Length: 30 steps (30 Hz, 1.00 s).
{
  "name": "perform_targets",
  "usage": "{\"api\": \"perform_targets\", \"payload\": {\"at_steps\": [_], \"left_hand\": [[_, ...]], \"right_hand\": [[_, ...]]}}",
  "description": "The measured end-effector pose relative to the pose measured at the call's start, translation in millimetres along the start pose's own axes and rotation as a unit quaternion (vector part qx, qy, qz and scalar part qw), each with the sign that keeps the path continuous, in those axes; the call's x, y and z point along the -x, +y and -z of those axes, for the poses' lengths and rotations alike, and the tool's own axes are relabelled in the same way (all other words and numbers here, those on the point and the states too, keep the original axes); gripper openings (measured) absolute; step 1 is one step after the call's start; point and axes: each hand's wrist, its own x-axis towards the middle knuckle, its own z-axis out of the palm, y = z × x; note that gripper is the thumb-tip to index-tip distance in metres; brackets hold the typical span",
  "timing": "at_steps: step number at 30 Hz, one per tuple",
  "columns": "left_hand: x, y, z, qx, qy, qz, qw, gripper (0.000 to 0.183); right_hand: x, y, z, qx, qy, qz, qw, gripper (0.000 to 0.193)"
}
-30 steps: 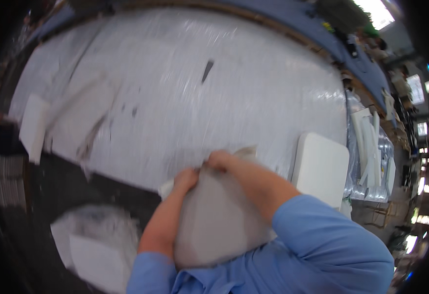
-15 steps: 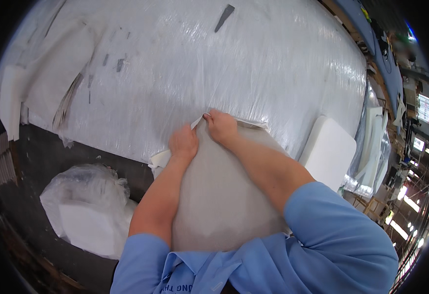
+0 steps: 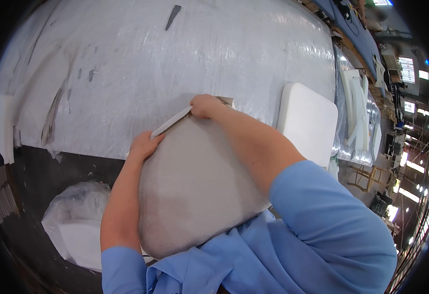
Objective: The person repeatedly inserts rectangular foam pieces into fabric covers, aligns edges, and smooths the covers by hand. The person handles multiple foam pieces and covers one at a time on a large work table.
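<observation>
A grey-beige fabric cushion cover point(image 3: 195, 176), filled out in a rounded cushion shape, rests on the table's near edge and against my body. My left hand point(image 3: 145, 146) is closed on the left part of its far edge, thumb on top. Farther up and to the right, my right hand point(image 3: 205, 106) pinches the same edge, its fingertips partly tucked from sight. Between the hands a pale strip of the rim point(image 3: 171, 121) is pulled straight at a slant. What lies inside the cover is hidden.
The table point(image 3: 214, 54) is wrapped in shiny plastic film. A white rounded foam pad point(image 3: 307, 115) lies at my right. A dark pointed piece point(image 3: 173, 17) lies at the far side. On the floor at left sits a clear plastic bag point(image 3: 77, 220) with white pieces inside.
My hands have moved apart, the left one down and left along the cover's edge. The rim between them is now stretched straight. The view has shifted, and the cover lies more to the left.
</observation>
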Motion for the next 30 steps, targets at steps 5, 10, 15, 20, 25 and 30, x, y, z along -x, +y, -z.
{"api": "perform_targets", "payload": {"at_steps": [5, 10, 15, 20, 25, 30], "left_hand": [[-3, -19, -41, -0.032, 0.171, 0.0, 0.985, 0.03], [-18, -21, -53, -0.027, 0.177, 0.022, 0.984, 0.027], [-34, -26, -41, -0.061, 0.172, 0.034, 0.983, 0.028], [-34, -24, -49, -0.075, 0.173, 0.018, 0.982, 0.03], [-16, -30, -19, -0.092, 0.127, -0.016, 0.987, 0.031], [-3, -45, -26, -0.086, 0.162, 0.011, 0.983, 0.034]], "right_hand": [[24, -12, -10, -0.032, 0.092, 0.002, 0.995, 0.026], [12, -5, -23, -0.037, 0.128, -0.002, 0.991, 0.022], [-5, -8, -23, -0.052, 0.157, 0.036, 0.986, 0.022], [-4, -2, -24, -0.038, 0.151, 0.037, 0.987, 0.021], [-4, 4, -18, -0.046, 0.176, 0.061, 0.982, 0.021], [1, 3, -24, -0.055, 0.173, 0.046, 0.982, 0.02]]}}
